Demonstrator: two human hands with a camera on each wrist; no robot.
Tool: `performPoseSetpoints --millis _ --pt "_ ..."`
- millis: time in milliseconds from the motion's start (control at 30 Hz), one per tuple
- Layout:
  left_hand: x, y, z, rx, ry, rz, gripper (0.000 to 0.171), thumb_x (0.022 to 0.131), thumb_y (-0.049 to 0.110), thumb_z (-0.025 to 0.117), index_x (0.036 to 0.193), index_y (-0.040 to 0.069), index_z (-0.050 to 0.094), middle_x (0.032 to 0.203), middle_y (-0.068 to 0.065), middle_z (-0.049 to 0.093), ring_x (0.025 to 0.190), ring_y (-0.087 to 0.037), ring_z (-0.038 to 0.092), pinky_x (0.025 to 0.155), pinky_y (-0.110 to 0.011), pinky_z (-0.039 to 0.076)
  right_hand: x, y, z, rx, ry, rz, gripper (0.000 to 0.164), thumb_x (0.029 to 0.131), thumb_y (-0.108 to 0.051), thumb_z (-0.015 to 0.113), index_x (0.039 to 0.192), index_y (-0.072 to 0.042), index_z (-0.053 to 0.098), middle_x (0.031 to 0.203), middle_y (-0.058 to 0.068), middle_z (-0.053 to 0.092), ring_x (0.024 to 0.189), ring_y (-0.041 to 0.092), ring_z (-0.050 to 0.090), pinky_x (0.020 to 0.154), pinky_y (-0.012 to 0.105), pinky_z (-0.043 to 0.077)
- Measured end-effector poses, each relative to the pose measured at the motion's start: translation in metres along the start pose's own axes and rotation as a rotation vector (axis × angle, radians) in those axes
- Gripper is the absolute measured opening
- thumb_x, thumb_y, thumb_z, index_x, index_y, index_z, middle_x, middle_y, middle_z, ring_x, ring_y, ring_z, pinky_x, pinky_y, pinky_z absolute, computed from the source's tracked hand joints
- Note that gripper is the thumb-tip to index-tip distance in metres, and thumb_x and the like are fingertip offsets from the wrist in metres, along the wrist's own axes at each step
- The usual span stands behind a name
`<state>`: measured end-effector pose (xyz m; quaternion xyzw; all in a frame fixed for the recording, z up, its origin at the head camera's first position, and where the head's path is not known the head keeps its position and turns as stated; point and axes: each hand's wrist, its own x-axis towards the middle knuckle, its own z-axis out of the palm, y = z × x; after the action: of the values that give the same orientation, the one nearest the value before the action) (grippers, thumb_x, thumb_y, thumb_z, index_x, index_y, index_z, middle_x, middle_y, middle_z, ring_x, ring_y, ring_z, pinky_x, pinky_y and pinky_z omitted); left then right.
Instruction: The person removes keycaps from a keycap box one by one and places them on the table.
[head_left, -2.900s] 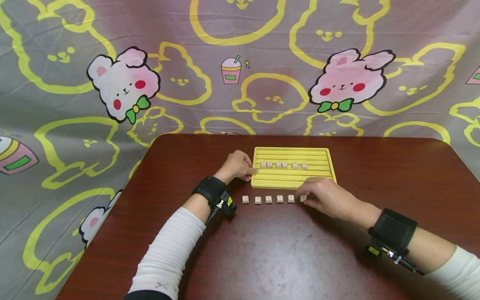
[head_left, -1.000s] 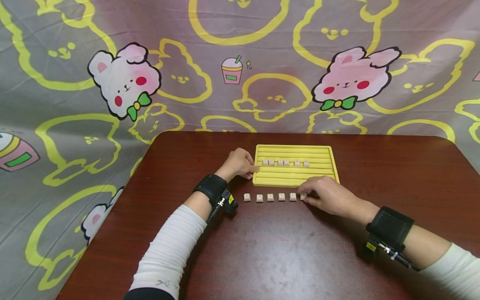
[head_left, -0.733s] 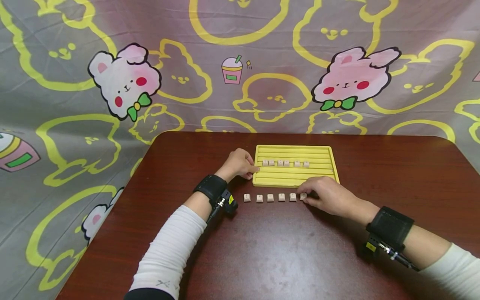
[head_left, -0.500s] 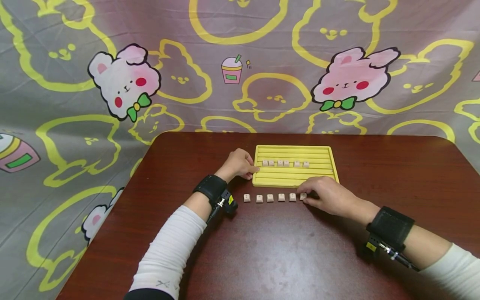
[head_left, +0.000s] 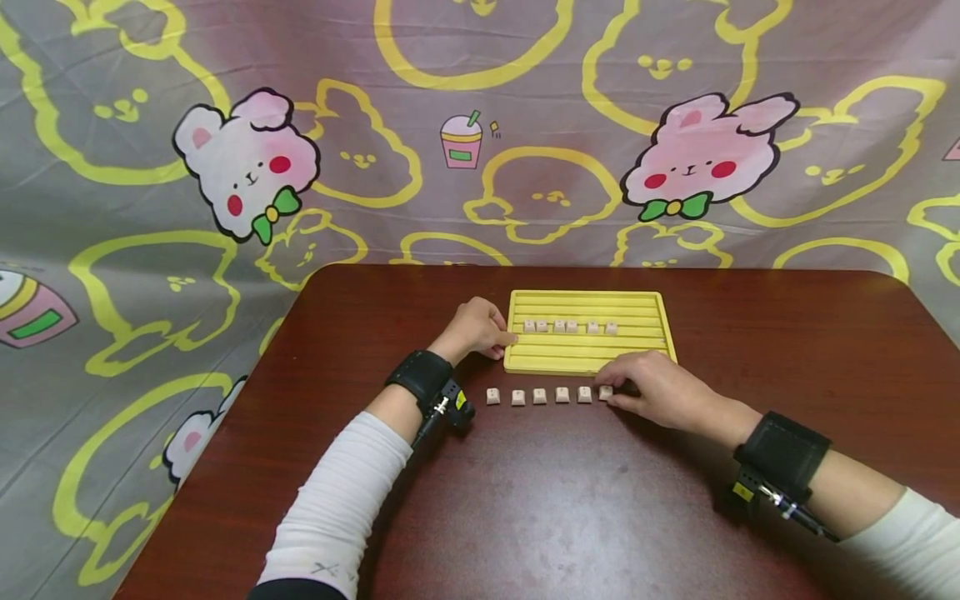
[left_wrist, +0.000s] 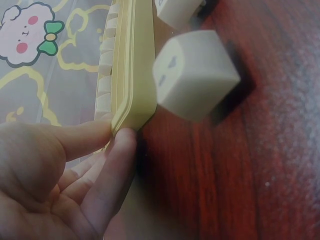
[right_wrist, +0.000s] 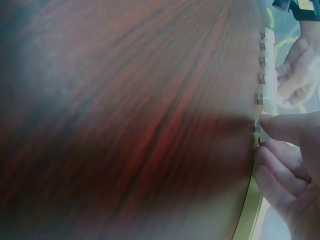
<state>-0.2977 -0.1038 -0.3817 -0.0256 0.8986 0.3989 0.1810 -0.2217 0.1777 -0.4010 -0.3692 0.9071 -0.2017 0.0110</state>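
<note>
- The left hand [head_left: 476, 327] has its fingers closed in a pinch on the left rim of the yellow tray [head_left: 555, 360], probably to steady it against sliding on the worktop [head_left: 525, 500].
- The right hand [head_left: 651, 387] has thumb and fingers drawn nearly together around the end keycap [head_left: 606, 392], which sits on the worktop just below the tray; a grip from the sides seems to suit so small a piece.
- Five loose keycaps [head_left: 540, 396] continue that row leftward, spaced apart, likely so that fingers fit between them.
- Six seated keycaps [head_left: 559, 326] occupy one tray groove, some nearly paired, their legends too small to read.
- The right hand hides the tray's near right corner from the head view.
- A patterned cloth [head_left: 540, 208] hangs behind.
</note>
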Motion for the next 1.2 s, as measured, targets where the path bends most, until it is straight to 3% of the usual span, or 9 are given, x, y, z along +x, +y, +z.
performPoseSetpoints --millis 433,767,1200 --pt "0.000 -0.003 0.002 -0.025 -0.011 0.017 0.020 0.087 0.011 0.076 0.097 -0.003 0.066 0.081 -0.013 0.072 0.056 -0.013 0.067 0.059 -0.026 0.062 -0.002 -0.001 0.001 0.001 -0.013 -0.006 0.017 0.086 -0.011 0.077 0.102 -0.017 0.074 0.097 -0.008 0.072 0.091 0.007 0.067 0.079 0.031 0.059" --pt "0.000 -0.003 0.003 -0.030 -0.016 0.027 0.020 0.087 0.010 0.076 0.097 -0.004 0.065 0.082 -0.013 0.071 0.056 -0.013 0.066 0.059 -0.027 0.062 -0.004 -0.001 -0.001 0.013 -0.030 0.013 0.027 0.084 -0.012 0.079 0.110 -0.016 0.073 0.101 -0.006 0.072 0.089 0.007 0.066 0.078 0.030 0.059" --pt "0.003 -0.002 0.000 -0.039 -0.015 0.024 0.021 0.087 0.009 0.076 0.097 -0.005 0.065 0.074 -0.011 0.067 0.052 -0.012 0.064 0.057 -0.027 0.062 -0.006 0.011 -0.037 0.007 -0.017 0.112 0.035 0.078 -0.007 0.084 0.111 -0.009 0.072 0.100 0.002 0.073 0.090 0.014 0.066 0.077 0.034 0.061"
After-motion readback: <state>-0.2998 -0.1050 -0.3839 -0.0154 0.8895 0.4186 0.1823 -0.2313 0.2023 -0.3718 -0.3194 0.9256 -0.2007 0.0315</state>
